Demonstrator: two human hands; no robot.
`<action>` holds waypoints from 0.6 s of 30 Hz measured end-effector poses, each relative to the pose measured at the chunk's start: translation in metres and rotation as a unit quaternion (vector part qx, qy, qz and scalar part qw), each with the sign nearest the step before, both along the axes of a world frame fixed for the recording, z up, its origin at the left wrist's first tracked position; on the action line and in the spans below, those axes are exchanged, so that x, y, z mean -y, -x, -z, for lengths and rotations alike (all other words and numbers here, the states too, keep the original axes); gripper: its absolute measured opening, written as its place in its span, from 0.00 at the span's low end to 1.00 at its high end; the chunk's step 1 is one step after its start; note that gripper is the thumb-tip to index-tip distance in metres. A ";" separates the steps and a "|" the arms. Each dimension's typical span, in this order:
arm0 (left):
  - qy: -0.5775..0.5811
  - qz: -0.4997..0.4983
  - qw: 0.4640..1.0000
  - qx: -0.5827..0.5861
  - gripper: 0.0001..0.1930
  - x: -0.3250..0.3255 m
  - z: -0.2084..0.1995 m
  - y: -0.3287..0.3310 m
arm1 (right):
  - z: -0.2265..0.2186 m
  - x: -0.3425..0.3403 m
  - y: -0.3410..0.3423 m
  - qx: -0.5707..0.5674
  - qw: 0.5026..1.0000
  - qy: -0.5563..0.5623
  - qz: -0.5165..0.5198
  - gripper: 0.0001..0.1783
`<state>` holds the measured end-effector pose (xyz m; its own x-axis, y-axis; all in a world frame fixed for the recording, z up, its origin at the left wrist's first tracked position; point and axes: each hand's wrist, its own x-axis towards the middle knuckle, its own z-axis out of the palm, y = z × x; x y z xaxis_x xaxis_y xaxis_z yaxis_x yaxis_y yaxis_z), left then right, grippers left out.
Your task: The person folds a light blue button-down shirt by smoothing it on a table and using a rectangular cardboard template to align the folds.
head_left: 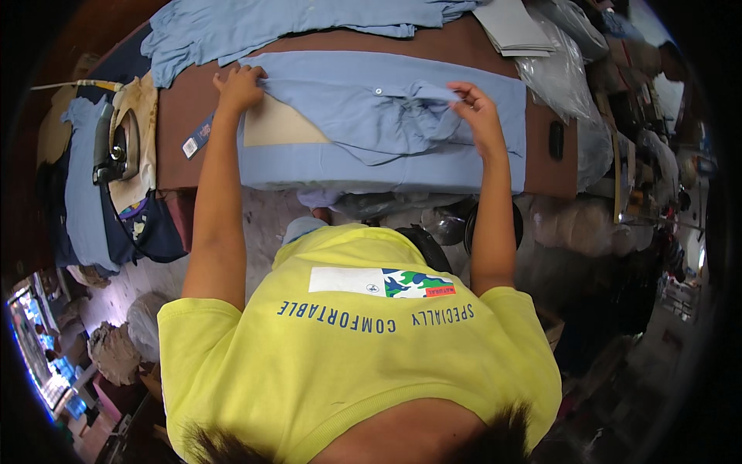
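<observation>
A light blue shirt (348, 116) lies folded lengthwise across the brown table, with one sleeve (421, 116) bunched on top and a white button showing on it. Under the cloth at the left, a beige cardboard sheet (278, 127) is partly exposed. My left hand (241, 89) rests at the shirt's left end with its fingers apart, touching the fabric. Over the right part, my right hand (479, 112) pinches the end of the bunched sleeve between thumb and fingers. A dark blue tag (198, 139) sticks out beside my left forearm.
More light blue garments (294, 23) lie along the table's far side. An iron (124, 147) stands at the left on a stained cloth. White sheets (514, 27) and clear plastic bags (553, 69) sit at the far right, with a small black object (556, 140) by the right edge.
</observation>
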<state>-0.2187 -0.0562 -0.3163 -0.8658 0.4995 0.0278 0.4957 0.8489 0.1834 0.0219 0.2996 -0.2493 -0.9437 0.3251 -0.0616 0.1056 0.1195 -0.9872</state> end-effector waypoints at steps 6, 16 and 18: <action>-0.178 0.104 0.978 0.041 0.15 -0.008 0.001 -0.027 | -0.042 0.118 -0.023 0.003 0.904 -0.069 -0.423 0.15; -0.165 0.194 0.967 -0.008 0.11 -0.027 0.021 -0.063 | -0.003 0.171 -0.036 0.029 0.846 -0.109 -0.521 0.15; -0.146 0.197 0.969 -0.016 0.14 -0.027 0.024 -0.070 | -0.001 0.173 -0.036 0.027 0.855 -0.101 -0.508 0.15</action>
